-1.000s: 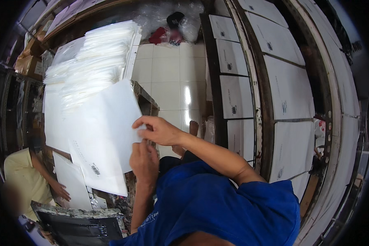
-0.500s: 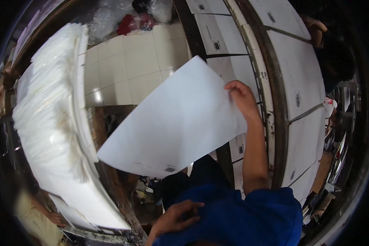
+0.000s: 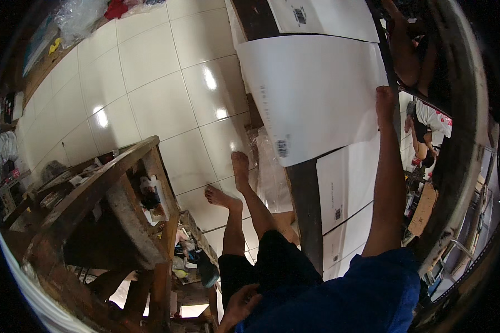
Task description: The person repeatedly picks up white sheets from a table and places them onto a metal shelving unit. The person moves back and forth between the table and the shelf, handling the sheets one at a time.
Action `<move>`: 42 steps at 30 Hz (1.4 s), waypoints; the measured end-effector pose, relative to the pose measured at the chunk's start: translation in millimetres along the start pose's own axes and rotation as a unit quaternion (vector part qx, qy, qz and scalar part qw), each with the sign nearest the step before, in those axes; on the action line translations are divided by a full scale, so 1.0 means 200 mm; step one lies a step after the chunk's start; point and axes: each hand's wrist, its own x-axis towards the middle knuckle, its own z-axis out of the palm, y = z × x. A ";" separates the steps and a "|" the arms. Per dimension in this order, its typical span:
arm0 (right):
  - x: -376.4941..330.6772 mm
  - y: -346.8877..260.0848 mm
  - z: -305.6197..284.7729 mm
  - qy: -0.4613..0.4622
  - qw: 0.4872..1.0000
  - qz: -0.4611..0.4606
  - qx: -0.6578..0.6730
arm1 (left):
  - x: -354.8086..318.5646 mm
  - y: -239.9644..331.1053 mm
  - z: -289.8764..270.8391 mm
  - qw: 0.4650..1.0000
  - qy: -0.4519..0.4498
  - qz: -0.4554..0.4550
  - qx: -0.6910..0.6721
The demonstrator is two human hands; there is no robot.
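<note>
A large white sheet [image 3: 322, 94] with small black printed marks lies over the dark table [image 3: 305, 194], its left edge reaching past the table's side. Whether it is paper or plastic I cannot tell. At its far right edge my right hand [image 3: 384, 105] is closed on it, arm stretched forward. More printed white sheets [image 3: 347, 183] lie in a row on the table, nearer to me, and another white sheet [image 3: 328, 16] is beyond. My left hand [image 3: 241, 305] rests low by my lap, its fingers loosely apart, with nothing seen in it.
To the left stands a worn wooden frame [image 3: 94, 200]. Pale tiled floor [image 3: 150, 77] stretches past it, with clear plastic bundles [image 3: 78, 19] at the far left. Another person [image 3: 405, 50] is close by the table's far right. Beside the table hangs clear plastic film [image 3: 269, 172].
The sheet in my right hand has moved from mid-air on the left to the table on the right. My view has turned right, and the stack of white material at left has left it.
</note>
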 end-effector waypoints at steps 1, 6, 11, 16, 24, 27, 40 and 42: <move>0.06 0.20 0.04 0.015 0.999 -0.025 -0.027 | 0.03 0.02 -0.03 1.000 -0.006 -0.018 0.013; 0.27 0.54 0.07 -0.005 0.998 0.009 0.060 | 0.07 0.05 0.01 0.999 0.029 0.012 0.027; 0.34 0.71 0.01 0.064 0.998 0.007 -0.025 | 0.15 -0.10 0.01 0.998 0.043 0.052 -0.008; 0.38 0.64 -0.04 0.060 0.998 0.006 -0.032 | 0.16 -0.13 0.03 0.992 0.042 0.080 -0.093; 0.46 0.71 0.02 0.103 0.979 -0.072 -0.161 | 0.16 -0.11 0.05 0.997 0.058 0.013 -0.040; 0.46 0.73 0.01 0.124 0.971 -0.108 -0.173 | 0.16 -0.13 0.05 0.998 0.064 -0.005 -0.020; -0.72 -1.17 0.35 -0.024 0.934 -0.033 0.356 | -0.27 0.41 0.02 0.939 0.195 0.284 -0.001; -1.03 -1.57 0.25 -0.197 0.871 0.019 0.449 | -0.45 0.48 -0.01 0.895 0.252 0.368 0.026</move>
